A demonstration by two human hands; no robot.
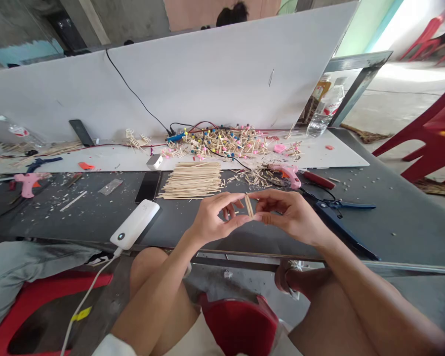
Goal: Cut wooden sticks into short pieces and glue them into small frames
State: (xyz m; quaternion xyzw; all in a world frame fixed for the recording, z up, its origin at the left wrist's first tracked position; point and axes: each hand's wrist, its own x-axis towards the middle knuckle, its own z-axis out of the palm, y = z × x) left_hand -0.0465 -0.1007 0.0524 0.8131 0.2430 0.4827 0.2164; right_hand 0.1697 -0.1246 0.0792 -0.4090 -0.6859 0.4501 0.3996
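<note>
Between my hands, above the near part of the dark table, are short wooden sticks [249, 205] lying side by side. My left hand [218, 215] pinches them from the left with thumb and forefinger. From the right, the thumb and forefinger of my right hand [285, 212] close on the same sticks at their two ends. Just beyond my hands lies a flat stack of long wooden sticks [192, 179]. Short cut sticks [254, 177] are scattered to its right, near a pink glue gun [289, 175].
A pile of small stick pieces with coloured tips [222, 141] lies along the white board. Blue-handled cutters [341, 222] rest at right. At left are a white power bank [135, 224], a black phone [148, 186] and another pink glue gun [26, 184]. A water bottle [326, 109] stands back right.
</note>
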